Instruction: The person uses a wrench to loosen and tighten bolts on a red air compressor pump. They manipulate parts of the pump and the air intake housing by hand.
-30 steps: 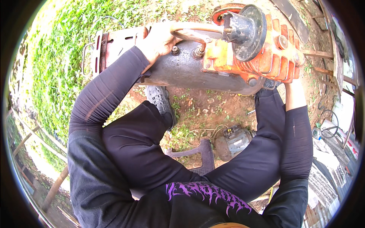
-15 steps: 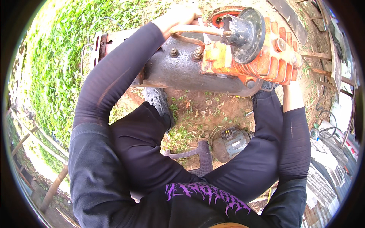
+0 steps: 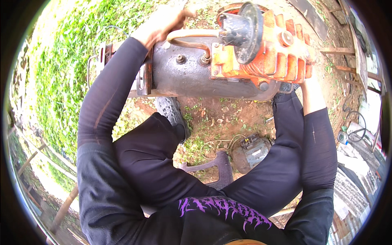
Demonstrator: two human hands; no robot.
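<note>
An air compressor lies across the far side, with a black tank (image 3: pixel 183 81) and an orange finned pump head (image 3: pixel 281 53). A black round air filter (image 3: pixel 250 32) stands on the pump, and a copper pipe (image 3: pixel 185 36) curves down to a fitting on the tank. My left hand (image 3: pixel 163 25) is above the tank, left of the pipe, closed around what seems to be a slim silvery wrench (image 3: pixel 183 5), mostly hidden. My right hand (image 3: pixel 309 86) reaches behind the pump's right end; its fingers are hidden there.
Between my legs, a grey motor-like unit (image 3: pixel 254 152) with a cable lies on the ground beside a dark woven chair part (image 3: pixel 222 169). Wooden rails (image 3: pixel 339 51) and corrugated sheets (image 3: pixel 351 196) stand at the right. Green plants (image 3: pixel 61 77) grow on the left.
My left hand has moved left with the wrench, away from the copper pipe and pump. The pump appears slightly further left and higher in view. My right hand stays at its far end.
</note>
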